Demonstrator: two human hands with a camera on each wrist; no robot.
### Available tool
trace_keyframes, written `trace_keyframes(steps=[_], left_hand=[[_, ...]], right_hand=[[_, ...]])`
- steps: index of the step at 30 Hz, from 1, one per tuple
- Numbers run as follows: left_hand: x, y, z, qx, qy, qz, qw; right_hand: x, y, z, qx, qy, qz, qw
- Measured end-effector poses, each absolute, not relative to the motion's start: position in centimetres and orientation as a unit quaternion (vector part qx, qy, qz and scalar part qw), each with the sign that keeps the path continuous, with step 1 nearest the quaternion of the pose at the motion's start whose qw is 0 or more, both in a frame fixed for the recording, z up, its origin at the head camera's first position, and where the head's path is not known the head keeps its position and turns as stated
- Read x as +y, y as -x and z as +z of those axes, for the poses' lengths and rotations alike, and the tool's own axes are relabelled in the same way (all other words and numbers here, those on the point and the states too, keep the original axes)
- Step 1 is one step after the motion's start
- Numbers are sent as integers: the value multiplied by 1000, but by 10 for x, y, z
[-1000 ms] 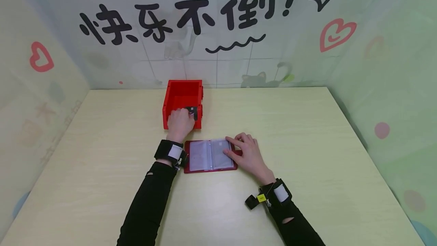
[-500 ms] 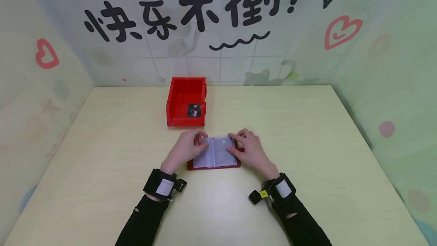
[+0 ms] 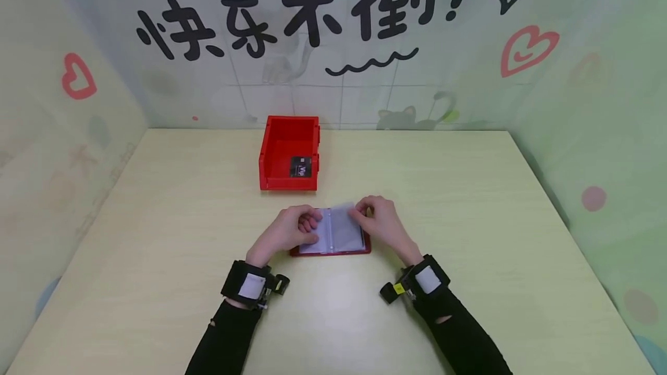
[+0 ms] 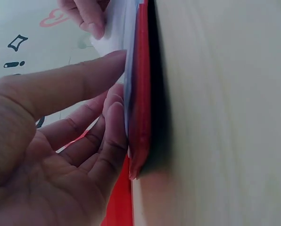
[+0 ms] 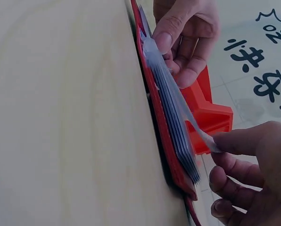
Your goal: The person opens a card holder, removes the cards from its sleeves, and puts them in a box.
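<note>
A: Status check. The card book (image 3: 333, 237) lies open on the bench (image 3: 469, 219), just in front of the red bin (image 3: 288, 152). One black card (image 3: 300, 166) is seen inside the bin.

B: Hands?

A: The left page is pressed flat by the left hand (image 3: 283, 230), fingers bent onto the sleeves. A clear sleeve (image 5: 197, 127) is pinched at its top edge by the right hand (image 3: 379, 221) and lifted off the stack.

B: Step judged?

A: Page turn, most likely, to reach the next pocket. Whether a card sits in the lifted sleeve cannot be told; it looks clear in the wrist views.

B: Next move needs?

A: The book must be kept pinned by the left hand while the sleeve is swung over the spine. A light pinch is called for, since the thin plastic could buckle or drag neighbouring sleeves along.
</note>
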State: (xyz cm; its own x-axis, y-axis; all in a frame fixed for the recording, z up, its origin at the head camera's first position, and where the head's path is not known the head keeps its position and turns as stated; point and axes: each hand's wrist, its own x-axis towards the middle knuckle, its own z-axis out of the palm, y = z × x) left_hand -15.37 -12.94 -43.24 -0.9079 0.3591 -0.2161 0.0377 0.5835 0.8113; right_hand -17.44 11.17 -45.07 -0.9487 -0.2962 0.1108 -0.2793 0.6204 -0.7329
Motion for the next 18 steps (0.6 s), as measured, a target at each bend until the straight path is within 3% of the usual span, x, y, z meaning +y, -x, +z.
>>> trace_keyframes(steps=[10, 18], left_hand=[[-138, 161, -443, 843, -84, 507, 157], [-143, 164, -445, 821, -42, 551, 145]], right_hand=[[89, 162, -450, 840, 210, -500, 7], [86, 156, -460, 865, 274, -419, 16]])
